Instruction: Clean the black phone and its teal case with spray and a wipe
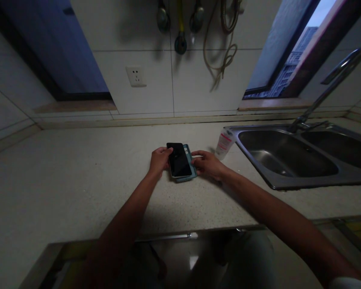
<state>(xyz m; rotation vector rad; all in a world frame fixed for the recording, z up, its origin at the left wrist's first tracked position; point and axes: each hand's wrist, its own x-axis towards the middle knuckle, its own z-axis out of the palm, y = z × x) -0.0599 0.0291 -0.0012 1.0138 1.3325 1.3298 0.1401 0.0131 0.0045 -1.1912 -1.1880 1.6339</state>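
A black phone [178,159] lies screen-up over a teal phone case [191,165] on the speckled countertop [78,168]. My left hand [159,160] grips the phone's left edge with curled fingers. On the other side, my right hand [207,163] pinches the right edge of the case. The case pokes out from under the phone at the right and bottom.
A small white tube with a red label [224,143] stands just right of my hands. A steel double sink [291,158] with a tall faucet [331,86] fills the right. A wall socket [136,76] and hanging utensils [180,24] are on the back wall. A glossy cooktop [192,257] lies nearest me.
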